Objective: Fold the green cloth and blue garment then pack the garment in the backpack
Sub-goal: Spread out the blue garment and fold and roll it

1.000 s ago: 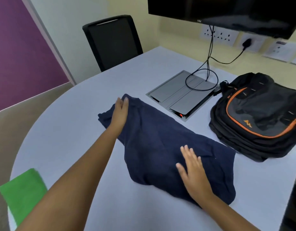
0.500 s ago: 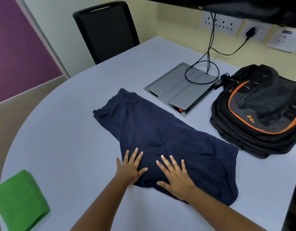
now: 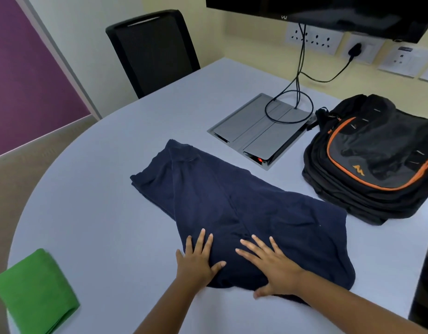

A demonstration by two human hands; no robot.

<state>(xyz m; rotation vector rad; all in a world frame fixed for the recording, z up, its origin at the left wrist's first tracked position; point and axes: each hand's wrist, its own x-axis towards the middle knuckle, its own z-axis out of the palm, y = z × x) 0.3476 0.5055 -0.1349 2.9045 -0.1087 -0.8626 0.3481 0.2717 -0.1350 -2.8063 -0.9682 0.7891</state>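
A dark blue garment [image 3: 232,203] lies folded lengthwise across the middle of the pale table [image 3: 99,213]. My left hand [image 3: 198,261] rests flat on its near edge with fingers spread. My right hand [image 3: 270,266] presses flat on the cloth just beside it, fingers apart. Neither hand grips anything. A folded green cloth [image 3: 37,292] sits at the table's near left edge. The black backpack [image 3: 376,160] with orange trim lies on its back at the right, zipped shut as far as I can see.
A grey cable box [image 3: 258,131] is set into the table behind the garment, with black cables [image 3: 299,68] rising to wall sockets. A black chair [image 3: 152,49] stands at the far side. A dark screen [image 3: 328,10] hangs above.
My left hand came back from the garment's far end to its near edge, beside my right hand. Both hands now lie flat, close together, slightly nearer to me.
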